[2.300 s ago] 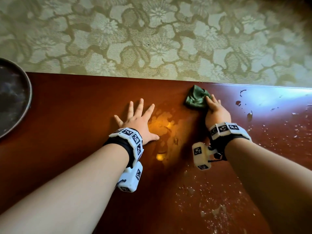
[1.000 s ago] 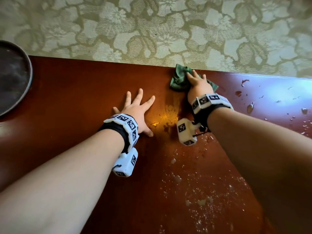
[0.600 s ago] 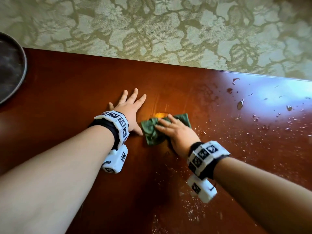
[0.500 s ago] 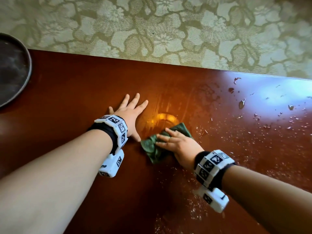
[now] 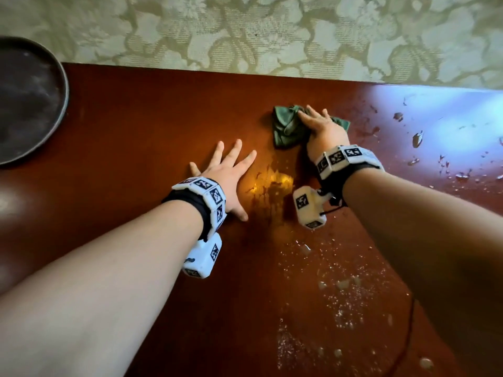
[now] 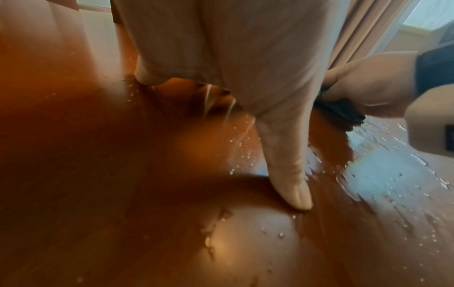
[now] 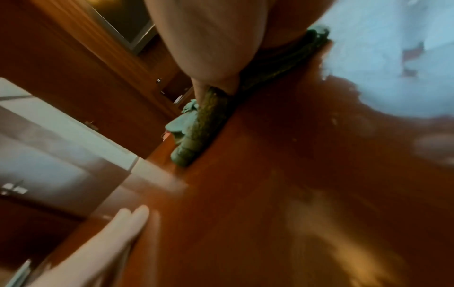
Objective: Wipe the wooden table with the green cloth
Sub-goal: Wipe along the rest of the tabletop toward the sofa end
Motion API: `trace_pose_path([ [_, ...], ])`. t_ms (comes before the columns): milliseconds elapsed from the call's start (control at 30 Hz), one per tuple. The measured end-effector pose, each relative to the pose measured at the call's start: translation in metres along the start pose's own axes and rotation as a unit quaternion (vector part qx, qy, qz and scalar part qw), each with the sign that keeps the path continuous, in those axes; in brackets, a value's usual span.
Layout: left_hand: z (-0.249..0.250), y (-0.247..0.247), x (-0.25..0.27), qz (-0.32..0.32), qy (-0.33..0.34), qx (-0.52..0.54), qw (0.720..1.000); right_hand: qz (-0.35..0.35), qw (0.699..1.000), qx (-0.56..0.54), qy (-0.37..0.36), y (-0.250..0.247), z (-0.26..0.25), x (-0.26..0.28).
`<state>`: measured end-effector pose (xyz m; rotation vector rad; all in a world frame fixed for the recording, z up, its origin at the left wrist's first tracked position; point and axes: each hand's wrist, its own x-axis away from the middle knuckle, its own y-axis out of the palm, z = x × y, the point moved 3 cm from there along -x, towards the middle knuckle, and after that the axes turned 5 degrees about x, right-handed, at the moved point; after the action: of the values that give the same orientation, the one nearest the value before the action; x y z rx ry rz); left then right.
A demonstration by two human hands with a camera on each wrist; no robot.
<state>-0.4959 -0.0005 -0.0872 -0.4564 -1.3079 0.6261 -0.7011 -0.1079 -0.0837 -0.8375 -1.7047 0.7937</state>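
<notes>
Green cloth [image 5: 285, 126] lay bunched near the far edge of the wooden table [image 5: 136, 131], partly hidden under the right hand [image 5: 322, 129], whose fingers pressed flat on it, not clenched. Left hand [image 5: 231, 172] rested spread and empty, palm down, nearer the middle. Water droplets [image 5: 416, 138] dotted the right end. Dark round tray [image 5: 27, 99] was cut off at the left end. Right wrist view blurred.
</notes>
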Motion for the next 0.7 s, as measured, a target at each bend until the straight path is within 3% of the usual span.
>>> trace_pose_path([
  [167, 0.000, 0.000, 0.000, 0.006, 0.001, 0.008, 1.000, 0.021, 0.999, 0.012, -0.032, 0.034, -0.012, 0.048],
  [233, 0.002, 0.001, 0.002, 0.008, -0.003, 0.011, 1.000, 0.039, 0.996, 0.004, -0.076, 0.054, -0.017, 0.082],
  [433, 0.006, 0.013, 0.018, 0.004, -0.007, 0.039, 0.999, -0.011, 0.972, -0.013, -0.233, 0.114, -0.024, 0.173],
  [567, 0.003, 0.042, 0.038, -0.019, 0.008, 0.011, 1.000, -0.036, 0.948, 0.018, -0.315, 0.115, -0.012, 0.176],
  [633, 0.001, 0.051, 0.044, -0.021, 0.013, 0.006, 1.000, -0.030, 0.950, 0.037, -0.308, 0.101, -0.011, 0.160],
  [700, -0.001, 0.051, 0.043, -0.019, 0.016, 0.013, 1.000, -0.012, 0.972, 0.019, -0.232, 0.082, -0.010, 0.136],
])
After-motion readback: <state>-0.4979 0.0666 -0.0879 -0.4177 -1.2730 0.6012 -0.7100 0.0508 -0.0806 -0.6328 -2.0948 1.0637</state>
